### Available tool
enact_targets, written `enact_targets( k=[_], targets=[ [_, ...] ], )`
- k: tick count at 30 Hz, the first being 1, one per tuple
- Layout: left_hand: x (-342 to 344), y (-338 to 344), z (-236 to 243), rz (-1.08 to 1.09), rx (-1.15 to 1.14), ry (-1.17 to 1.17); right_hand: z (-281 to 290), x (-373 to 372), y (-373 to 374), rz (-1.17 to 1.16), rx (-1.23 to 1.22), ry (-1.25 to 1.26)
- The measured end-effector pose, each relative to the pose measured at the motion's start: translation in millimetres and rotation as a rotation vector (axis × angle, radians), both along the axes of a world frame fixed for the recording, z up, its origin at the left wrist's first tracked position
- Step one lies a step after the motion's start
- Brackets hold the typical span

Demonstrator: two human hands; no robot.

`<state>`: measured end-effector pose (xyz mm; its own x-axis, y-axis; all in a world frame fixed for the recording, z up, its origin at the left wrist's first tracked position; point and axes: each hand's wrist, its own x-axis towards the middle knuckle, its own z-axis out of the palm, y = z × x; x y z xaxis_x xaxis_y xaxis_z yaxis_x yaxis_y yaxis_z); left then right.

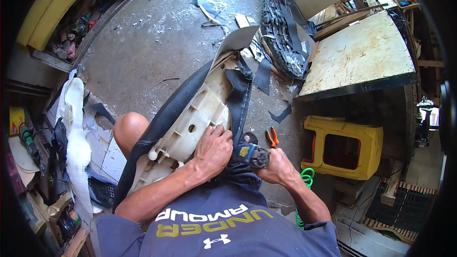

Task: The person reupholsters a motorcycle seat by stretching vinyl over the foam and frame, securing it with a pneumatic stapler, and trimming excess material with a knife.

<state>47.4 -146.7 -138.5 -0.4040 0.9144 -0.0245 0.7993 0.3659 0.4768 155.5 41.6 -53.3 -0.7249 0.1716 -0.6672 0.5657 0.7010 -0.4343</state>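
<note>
A motorcycle seat [193, 114] lies bottom up across my lap, its cream plastic base showing inside a black cover. My left hand [214, 147] is on the base, fingers bent and pressed together at its edge nearest my right hand. My right hand [277, 165] is wrapped around a blue and black staple gun [251, 154], whose nose is at the seat's right edge. From beneath my right forearm a green coiled air hose [308, 177] shows. The black cover flap [238, 97] stands up along the seat's right side; a grey flap [236, 39] sticks up at the far end.
Orange-handled pliers [272, 137] lie on the floor beyond my right hand. Another black seat [284, 33] and cover scraps [263, 75] lie farther off. At right are a wooden workbench [359, 54] and a yellow frame [342, 147]. White foam [77, 147] stands at left beside cluttered shelves.
</note>
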Motion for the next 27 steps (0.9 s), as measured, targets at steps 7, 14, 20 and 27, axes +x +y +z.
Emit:
enact_targets(
  k=[7, 14, 20, 27],
  targets=[
    [5.2, 4.6, -12.6, 0.124, 0.113, 0.005, -13.8, 8.1, 16.6, -0.059, -0.062, 0.178],
    [5.6, 5.4, -13.1, 0.092, 0.091, -0.025, -8.3, -16.1, -1.3, 0.108, 0.170, 0.064],
    [-0.9, 8.4, -7.5, 0.193, 0.183, -0.099, -11.9, -14.7, 12.6, 0.013, 0.063, 0.089],
    [4.4, 10.3, -18.5, 0.209, 0.198, -0.099, -16.6, -6.9, 21.2, -0.042, -0.008, 0.135]
  ],
)
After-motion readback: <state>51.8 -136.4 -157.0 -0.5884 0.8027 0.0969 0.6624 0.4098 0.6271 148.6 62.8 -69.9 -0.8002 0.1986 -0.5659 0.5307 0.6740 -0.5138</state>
